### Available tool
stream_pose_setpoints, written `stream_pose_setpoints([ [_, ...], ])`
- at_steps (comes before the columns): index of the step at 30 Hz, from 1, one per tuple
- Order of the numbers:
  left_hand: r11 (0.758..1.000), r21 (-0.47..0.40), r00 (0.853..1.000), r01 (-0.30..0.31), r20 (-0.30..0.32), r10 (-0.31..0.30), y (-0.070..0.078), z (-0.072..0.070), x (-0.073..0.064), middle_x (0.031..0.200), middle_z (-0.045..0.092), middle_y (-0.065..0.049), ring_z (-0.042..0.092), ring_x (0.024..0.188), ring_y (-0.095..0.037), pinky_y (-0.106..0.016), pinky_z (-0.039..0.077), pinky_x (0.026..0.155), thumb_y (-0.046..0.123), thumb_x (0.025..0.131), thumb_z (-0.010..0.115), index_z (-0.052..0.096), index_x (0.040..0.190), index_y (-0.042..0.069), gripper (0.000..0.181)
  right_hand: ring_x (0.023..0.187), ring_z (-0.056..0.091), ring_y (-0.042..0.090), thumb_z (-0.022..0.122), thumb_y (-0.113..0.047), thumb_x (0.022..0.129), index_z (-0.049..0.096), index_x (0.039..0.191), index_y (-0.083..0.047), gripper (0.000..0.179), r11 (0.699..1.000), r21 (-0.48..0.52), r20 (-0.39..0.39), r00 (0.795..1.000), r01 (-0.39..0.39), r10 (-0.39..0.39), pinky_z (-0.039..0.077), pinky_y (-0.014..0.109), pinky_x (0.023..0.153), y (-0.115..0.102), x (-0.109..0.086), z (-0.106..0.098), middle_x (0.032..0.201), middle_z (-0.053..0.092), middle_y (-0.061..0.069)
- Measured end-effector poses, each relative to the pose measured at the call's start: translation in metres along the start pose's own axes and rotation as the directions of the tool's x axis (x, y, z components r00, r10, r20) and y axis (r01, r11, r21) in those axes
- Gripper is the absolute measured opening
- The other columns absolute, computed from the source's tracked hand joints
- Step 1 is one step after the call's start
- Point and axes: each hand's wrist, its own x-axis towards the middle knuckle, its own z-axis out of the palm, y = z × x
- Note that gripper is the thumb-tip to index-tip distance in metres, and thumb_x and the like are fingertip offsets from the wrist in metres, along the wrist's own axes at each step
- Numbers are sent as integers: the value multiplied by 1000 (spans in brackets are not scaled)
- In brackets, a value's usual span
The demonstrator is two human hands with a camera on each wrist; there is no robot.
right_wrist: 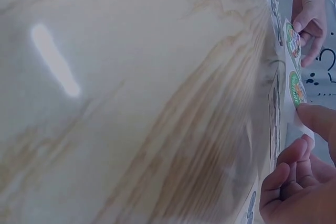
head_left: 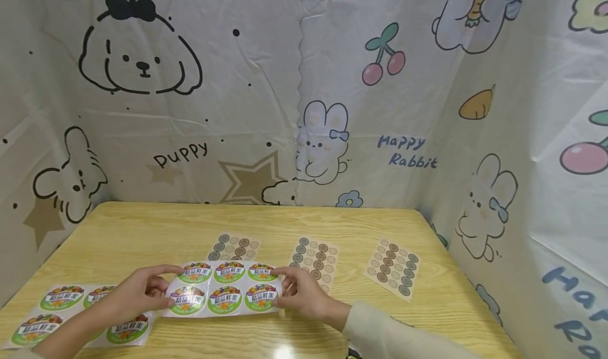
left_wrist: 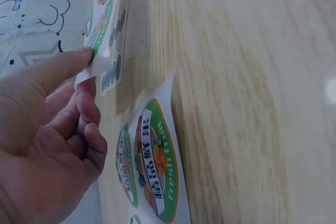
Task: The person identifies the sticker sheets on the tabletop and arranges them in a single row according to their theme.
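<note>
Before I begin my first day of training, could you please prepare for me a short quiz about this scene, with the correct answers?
1. True or false: the left hand and the right hand both pinch the held fruit-sticker sheet.
2. On the table, where does the second fruit-sticker sheet lie?
A) against the far edge
B) on the left, partly hidden by the left forearm in the head view
C) in the far right corner
3. How many small-circle sheets can be seen on the table?

Key:
1. True.
2. B.
3. Three; the leftmost small-circle sheet is partly hidden behind the held fruit-sticker sheet in the head view.
</note>
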Motion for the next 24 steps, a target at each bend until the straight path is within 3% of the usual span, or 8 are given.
stream_pose_setpoints([
  [5,1000,23,1000,-4,8,4,-2,-1,-4,79,61,2,42,59,-2,-25,39,51,8,88,75,40,144,-16,70,64,51,5,79,1,81,58,139,-1,61,999,27,26,999,-20,19,43,14,56,0,-1,6,79,57,-2],
  [12,1000,11,998,4,68,-5,-2,-3,-9,74,55,5,35,55,-5,-27,37,50,10,89,75,41,143,-16,68,64,51,5,78,2,81,57,139,-1,62,998,63,47,999,-22,19,44,14,56,2,-5,14,78,56,-2],
  [18,999,11,995,52,84,-53,-4,-3,-14,71,51,6,37,56,-3,-26,36,50,12,88,76,43,143,-14,69,61,50,3,77,4,81,56,139,3,62,997,74,79,997,-22,17,44,13,55,2,-6,18,76,56,-3],
  [24,994,68,994,85,67,-90,-2,-4,-14,69,49,6,39,57,-2,-25,37,51,13,86,79,46,143,-11,70,61,51,5,77,5,81,55,139,3,62,996,84,91,995,-35,27,44,14,54,0,-8,18,76,56,-2],
])
